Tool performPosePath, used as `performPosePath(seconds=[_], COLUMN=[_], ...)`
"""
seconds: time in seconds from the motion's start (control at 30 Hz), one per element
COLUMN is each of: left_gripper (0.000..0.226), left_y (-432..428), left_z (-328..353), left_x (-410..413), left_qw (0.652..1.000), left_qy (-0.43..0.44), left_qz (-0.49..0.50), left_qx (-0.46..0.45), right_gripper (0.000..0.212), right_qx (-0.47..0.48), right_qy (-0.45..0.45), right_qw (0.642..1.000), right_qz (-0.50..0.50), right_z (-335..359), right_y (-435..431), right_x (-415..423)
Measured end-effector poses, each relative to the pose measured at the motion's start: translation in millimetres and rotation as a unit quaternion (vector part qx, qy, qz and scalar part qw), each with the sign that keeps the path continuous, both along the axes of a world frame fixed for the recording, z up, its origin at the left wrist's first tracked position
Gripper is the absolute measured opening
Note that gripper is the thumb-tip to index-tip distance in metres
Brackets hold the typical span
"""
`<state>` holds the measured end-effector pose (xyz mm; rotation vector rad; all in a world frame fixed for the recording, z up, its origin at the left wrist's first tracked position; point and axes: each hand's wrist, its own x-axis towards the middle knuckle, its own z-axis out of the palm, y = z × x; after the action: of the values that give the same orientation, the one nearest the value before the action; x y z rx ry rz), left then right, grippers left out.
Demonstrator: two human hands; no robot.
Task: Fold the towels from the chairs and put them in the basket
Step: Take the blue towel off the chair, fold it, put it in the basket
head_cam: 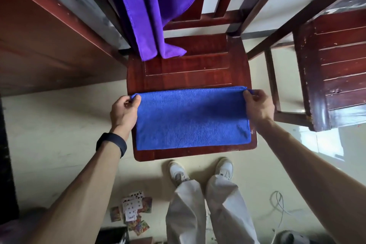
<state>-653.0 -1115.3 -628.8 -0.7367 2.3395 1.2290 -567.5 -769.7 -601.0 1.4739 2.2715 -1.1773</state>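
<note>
We see a blue towel (pixel 193 119) lying folded flat on the chair seat (pixel 196 69). The left grip (pixel 124 111) pinches its far left corner, and the right grip (pixel 257 105) pinches its far right corner. A purple towel (pixel 154 6) hangs behind, its end touching the seat.

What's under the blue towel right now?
The blue towel lies flat on the chair seat; the left hand and right hand pinch its far corners. Anything between towel and seat is hidden.

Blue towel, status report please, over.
Left grip and right grip each pinch a far corner of the blue towel. Towel flat on chair seat. Purple towel hangs behind, not touching it.
</note>
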Motion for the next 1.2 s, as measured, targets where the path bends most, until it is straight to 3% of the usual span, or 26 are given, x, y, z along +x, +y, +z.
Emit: performPosePath(seconds=[0.2, 0.6, 0.83, 1.07, 1.13, 1.2], left_gripper=[0.014, 0.020, 0.025, 0.029, 0.033, 0.035], left_y=[1.5, 9.8, 12.1, 20.5, 22.9, 28.5], left_z=[21.8, 15.0, 15.7, 16.8, 18.6, 19.4], left_x=[13.0, 6.1, 0.2, 4.6, 12.2, 28.8], left_qw=[0.998, 0.996, 0.984, 0.950, 0.942, 0.897], left_qy=[0.030, 0.028, 0.032, 0.057, 0.111, 0.205], left_qz=[0.019, -0.035, -0.083, -0.147, -0.141, -0.191], left_qx=[0.055, -0.078, -0.157, -0.269, -0.283, -0.342], right_gripper=[0.030, 0.029, 0.028, 0.024, 0.030, 0.040], right_qx=[0.023, 0.039, 0.097, 0.127, 0.141, 0.214], right_qy=[0.023, 0.007, -0.002, 0.019, 0.040, 0.072], right_qw=[0.999, 0.997, 0.989, 0.988, 0.987, 0.970], right_qz=[0.018, 0.062, 0.108, 0.088, 0.066, 0.094], right_z=[4.7, 0.3, -1.7, -23.5, -21.4, -15.4], right_y=[1.1, 0.5, -3.2, -7.4, -11.2, -20.2], right_x=[1.1, -2.6, -3.6, 0.9, 2.9, 9.7])
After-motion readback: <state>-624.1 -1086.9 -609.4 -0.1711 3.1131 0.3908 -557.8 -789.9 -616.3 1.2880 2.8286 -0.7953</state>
